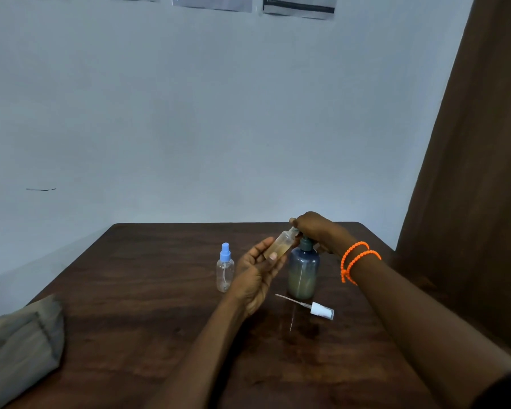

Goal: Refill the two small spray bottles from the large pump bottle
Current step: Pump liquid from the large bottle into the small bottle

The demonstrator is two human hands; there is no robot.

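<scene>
Detached sprayer [321, 310], lower centre. Your left hand [258, 274] cradles the open small bottle [279, 245], fingers curled; keep its mouth under the spout while your right hand [314, 227] presses the pump bottle [303, 273].

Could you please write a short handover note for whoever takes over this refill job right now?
Left hand holds the uncapped small bottle tilted, its mouth at the pump spout; it is partly filled with yellowish liquid.
Right hand rests on top of the large pump bottle, which stands on the table.
The white spray head with its dip tube lies on the table in front of the pump bottle.
The blue-capped spray bottle stands left of the hands, capped and apparently empty.
Left: finish filling the held bottle, refit the white head, then refill the blue-capped one.
</scene>
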